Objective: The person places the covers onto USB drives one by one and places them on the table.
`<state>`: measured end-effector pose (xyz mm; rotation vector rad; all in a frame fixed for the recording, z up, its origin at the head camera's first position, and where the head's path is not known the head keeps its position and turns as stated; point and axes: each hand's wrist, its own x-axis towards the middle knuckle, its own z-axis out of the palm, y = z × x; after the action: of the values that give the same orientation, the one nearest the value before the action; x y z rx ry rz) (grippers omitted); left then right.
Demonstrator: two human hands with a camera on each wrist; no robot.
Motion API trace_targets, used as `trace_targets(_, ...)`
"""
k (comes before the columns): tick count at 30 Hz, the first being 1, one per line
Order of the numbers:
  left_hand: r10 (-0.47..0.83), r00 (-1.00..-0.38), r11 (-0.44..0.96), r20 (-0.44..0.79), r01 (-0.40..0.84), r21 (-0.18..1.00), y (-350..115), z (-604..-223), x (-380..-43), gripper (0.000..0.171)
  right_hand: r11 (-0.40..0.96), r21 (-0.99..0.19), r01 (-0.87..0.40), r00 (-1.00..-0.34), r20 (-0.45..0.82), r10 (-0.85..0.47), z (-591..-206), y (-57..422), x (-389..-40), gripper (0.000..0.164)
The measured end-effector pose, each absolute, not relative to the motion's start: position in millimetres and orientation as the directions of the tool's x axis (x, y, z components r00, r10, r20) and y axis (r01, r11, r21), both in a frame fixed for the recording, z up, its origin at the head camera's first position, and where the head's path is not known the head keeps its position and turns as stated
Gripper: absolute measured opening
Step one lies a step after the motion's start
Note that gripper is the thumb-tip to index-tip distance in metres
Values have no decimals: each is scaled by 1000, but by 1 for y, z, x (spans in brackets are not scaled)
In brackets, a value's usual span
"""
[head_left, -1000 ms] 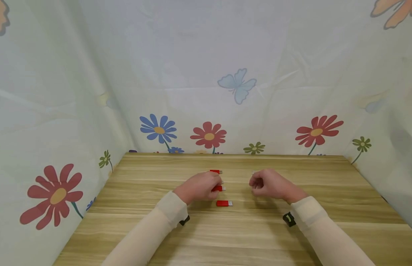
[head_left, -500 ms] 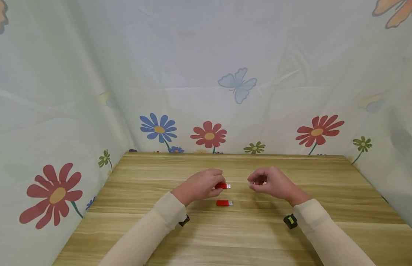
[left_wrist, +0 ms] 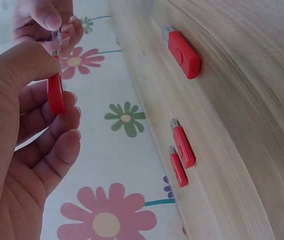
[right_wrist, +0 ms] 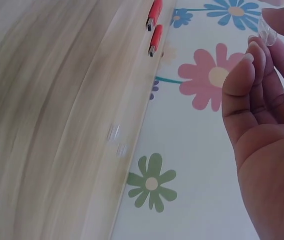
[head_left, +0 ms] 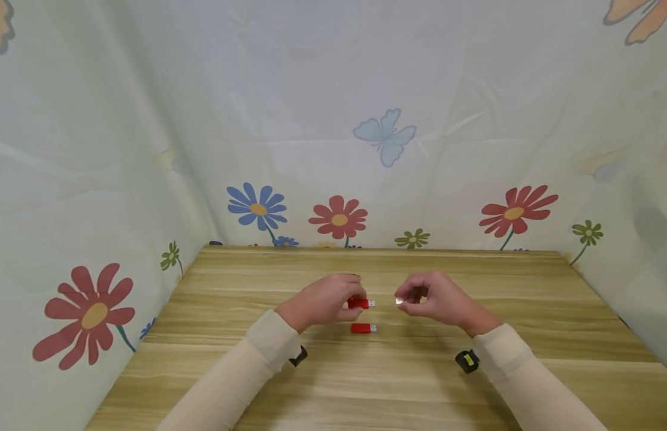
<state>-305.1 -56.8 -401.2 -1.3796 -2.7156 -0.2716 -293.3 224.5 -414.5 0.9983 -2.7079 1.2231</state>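
Observation:
My left hand (head_left: 324, 302) pinches a red USB flash drive (left_wrist: 55, 92) between thumb and fingers, raised above the table. Its metal plug points right, towards my other hand. Between the thumb and fingertips of my right hand (head_left: 441, 299) is a small clear plastic cap (right_wrist: 267, 33), close to that plug; the head view shows a gap between them. Another red USB flash drive (head_left: 360, 328) lies on the table nearer the person, and something clear seems to cover its plug in the left wrist view. Two more red drives lie side by side farther back, bare plugs showing (left_wrist: 183, 147).
Two more clear caps (right_wrist: 114, 132) lie near the back edge of the wood-grain table (head_left: 398, 383). A white flowered cloth (head_left: 301, 137) hangs behind and at both sides. Each wrist wears a small black device (head_left: 467, 361).
My left hand has raised the red USB flash drive and brought it slightly right. The clear cap has come into view in my right hand, which has shifted a little left towards the drive.

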Motion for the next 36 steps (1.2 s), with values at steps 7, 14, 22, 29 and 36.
trace_targets(7, 810, -553, 539, 195, 833, 125, -55, -398, -302, 21, 450, -685, -573, -774, 273, -571, -410, 217, -288, 10)
trace_targets(14, 819, -535, 518, 208, 845, 136, -53, -396, -299, 21, 442, -694, -569, -770, 260, -583, -408, 213, -285, 11)
trace_targets(22, 828, -519, 501, 210, 854, 137, -51, -397, -298, 18, 422, -687, -591, -746, 267, -610, -410, 206, -285, 11)
trace_targets(29, 834, -509, 491, 213, 861, 137, -48, -397, -297, 18, 427, -687, -587, -751, 266, -605, -413, 207, -285, 13)
trace_targets(36, 829, -521, 502, 206, 854, 137, -48, -397, -296, 19, 423, -685, -593, -747, 272, -607, -414, 208, -285, 14)
